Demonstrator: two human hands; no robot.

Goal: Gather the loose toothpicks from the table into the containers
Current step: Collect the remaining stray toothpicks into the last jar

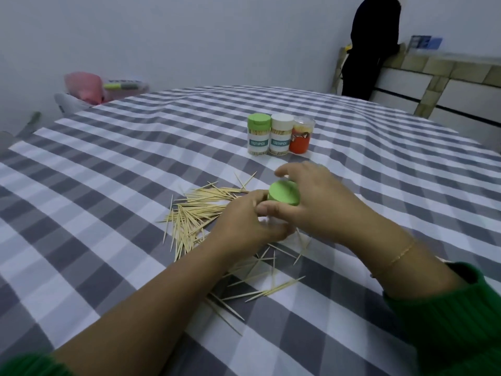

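Nearest the near edge of the table (108, 164), which is covered by a grey-and-white checked cloth, both forearms reach in from green sleeves (450, 321), the right wrist wearing a thin gold bracelet (401, 253). Between the forearms, loose toothpicks (189, 213) lie scattered singly on the cloth, and beyond the left wrist they thicken into a dense heap toward the middle of the table.

The two hands meet over that heap around a small container with a green lid (284, 196). The left hand (244, 226) has its fingers curled round the container's lower part (mostly hidden by both hands, so its body cannot be made out). The right hand (320, 204) comes over from the right, its thumb pressed against the near side of the lid and its fingers arched round the far side, gripping the lid.

Farther on, toward the far edge, three containers stand upright in a row, touching: a green-lidded jar (258, 135), a white-lidded jar (281, 135), both labelled TOOTHPICK and packed full, and a red jar (301, 137) with a clear top.

Past the far left corner sits a pink bag (84, 85), and past the far right corner a person in dark clothes (371, 47) stands at a counter (447, 71).
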